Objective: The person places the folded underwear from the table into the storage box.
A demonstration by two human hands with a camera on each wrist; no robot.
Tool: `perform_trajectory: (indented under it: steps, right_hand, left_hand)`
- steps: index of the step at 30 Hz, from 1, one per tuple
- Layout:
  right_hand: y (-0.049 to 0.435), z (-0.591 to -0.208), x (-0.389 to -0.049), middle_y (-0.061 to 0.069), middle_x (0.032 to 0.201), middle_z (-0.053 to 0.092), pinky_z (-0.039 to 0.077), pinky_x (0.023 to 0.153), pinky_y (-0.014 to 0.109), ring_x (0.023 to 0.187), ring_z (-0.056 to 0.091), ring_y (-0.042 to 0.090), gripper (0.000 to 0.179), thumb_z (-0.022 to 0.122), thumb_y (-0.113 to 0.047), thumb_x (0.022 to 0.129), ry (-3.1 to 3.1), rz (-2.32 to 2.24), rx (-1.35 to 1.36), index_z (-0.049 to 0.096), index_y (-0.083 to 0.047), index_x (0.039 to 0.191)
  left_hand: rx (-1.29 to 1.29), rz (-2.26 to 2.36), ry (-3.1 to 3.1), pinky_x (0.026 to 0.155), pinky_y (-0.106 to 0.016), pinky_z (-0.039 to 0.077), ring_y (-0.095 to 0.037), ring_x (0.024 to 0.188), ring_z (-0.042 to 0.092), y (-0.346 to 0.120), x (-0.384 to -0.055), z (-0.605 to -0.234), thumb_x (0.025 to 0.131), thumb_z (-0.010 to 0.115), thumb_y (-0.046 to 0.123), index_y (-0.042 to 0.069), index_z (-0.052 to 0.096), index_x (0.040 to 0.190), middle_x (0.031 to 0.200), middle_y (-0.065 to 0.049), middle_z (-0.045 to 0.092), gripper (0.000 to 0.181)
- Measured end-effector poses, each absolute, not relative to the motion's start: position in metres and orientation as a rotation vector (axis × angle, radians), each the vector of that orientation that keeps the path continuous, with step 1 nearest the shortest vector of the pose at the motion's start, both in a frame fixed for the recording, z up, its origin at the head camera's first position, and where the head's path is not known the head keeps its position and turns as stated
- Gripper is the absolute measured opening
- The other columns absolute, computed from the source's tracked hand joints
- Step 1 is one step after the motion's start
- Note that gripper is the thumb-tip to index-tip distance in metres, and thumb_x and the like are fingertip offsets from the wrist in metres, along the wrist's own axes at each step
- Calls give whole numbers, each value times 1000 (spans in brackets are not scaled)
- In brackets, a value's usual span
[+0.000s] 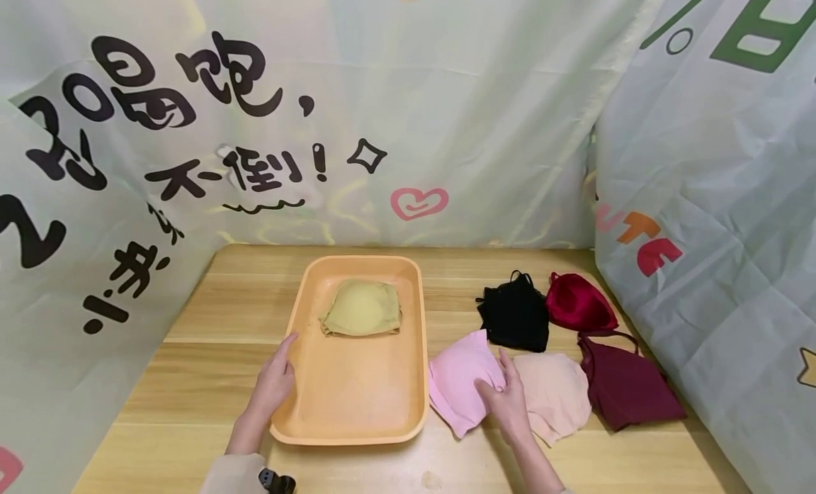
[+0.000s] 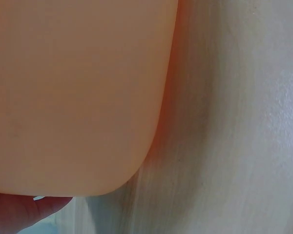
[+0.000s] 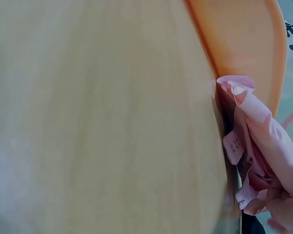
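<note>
Your right hand (image 1: 510, 402) pinches the pink garment (image 1: 460, 380) just beside the right edge of the tray (image 1: 357, 391); the peach garment (image 1: 557, 391) crowds your other side. Bench (image 1: 191, 388) stretches leftward. Your left hand (image 1: 273, 384) touches the tray's left rim, fingers partly hidden; you cannot tell its grip.

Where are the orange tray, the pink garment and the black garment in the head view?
Orange tray (image 1: 357, 391): head view, bare floor of its near half.
Pink garment (image 1: 460, 379): head view, middle of its visible cloth.
Black garment (image 1: 515, 317): head view, middle of its body, below the strap loops.
</note>
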State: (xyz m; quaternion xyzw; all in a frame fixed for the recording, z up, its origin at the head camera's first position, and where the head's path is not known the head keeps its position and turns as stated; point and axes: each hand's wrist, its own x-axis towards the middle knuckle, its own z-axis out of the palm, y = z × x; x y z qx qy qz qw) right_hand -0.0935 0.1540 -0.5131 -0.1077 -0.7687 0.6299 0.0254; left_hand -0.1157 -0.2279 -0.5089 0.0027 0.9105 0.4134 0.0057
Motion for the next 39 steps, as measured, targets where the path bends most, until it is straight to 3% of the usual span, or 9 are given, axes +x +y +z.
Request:
perform_trajectory:
  steps: [5, 8, 11, 16, 24, 35, 39]
  right_hand:
    - [156, -512, -93, 27, 139, 32, 35, 91, 12, 124, 33, 33, 78, 57, 5, 80, -2346, 2046, -367, 14, 0, 145]
    - [157, -511, -93, 24, 144, 26, 32, 99, 18, 130, 26, 32, 72, 55, 4, 82, -2323, 2134, -369, 18, 2, 143]
    - [157, -511, -93, 24, 147, 21, 34, 98, 17, 132, 22, 32, 64, 53, 4, 83, -2294, 2213, -388, 26, 4, 141]
    - [156, -511, -93, 23, 143, 25, 43, 80, 11, 120, 35, 26, 56, 53, 4, 84, -2207, 2333, -469, 35, 3, 137]
    - [158, -500, -89, 19, 144, 26, 46, 80, 14, 92, 50, -3, 59, 54, 2, 84, -2024, 2431, -550, 32, 0, 139]
    - [159, -472, -84, 12, 144, 20, 46, 81, 13, 95, 51, -3, 59, 50, 4, 86, -1786, 2534, -503, 33, -10, 141]
    - [159, -464, -83, 4, 138, 32, 48, 79, 15, 95, 52, -3, 59, 51, 2, 87, -1720, 2557, -523, 35, -14, 141]
  left_hand:
    - [11, 1294, 2854, 46, -20, 36, -4, 44, 30, -228, -116, -510, 87, 34, -10, -3, 25, 140, 66, -2, 34, 54]
    - [20, 1293, 2858, 45, -19, 36, -4, 43, 30, -228, -116, -510, 87, 35, -10, -3, 25, 140, 66, -2, 34, 54]
    - [23, 1289, 2862, 45, -19, 36, -4, 43, 30, -228, -116, -510, 87, 35, -10, -3, 25, 140, 66, -2, 35, 54]
    - [16, 1288, 2868, 45, -19, 36, -4, 43, 31, -228, -116, -510, 87, 35, -10, -2, 26, 140, 68, -3, 35, 54]
    - [48, 1286, 2894, 44, -19, 36, -4, 43, 30, -228, -114, -509, 87, 35, -11, -5, 27, 138, 66, -4, 36, 53]
    - [51, 1282, 2883, 46, -20, 36, -4, 43, 30, -228, -114, -505, 87, 35, -11, -5, 26, 139, 68, -3, 36, 52]
    - [45, 1277, 2883, 46, -20, 36, -4, 43, 30, -228, -114, -506, 88, 35, -11, -4, 27, 139, 68, -3, 36, 52]
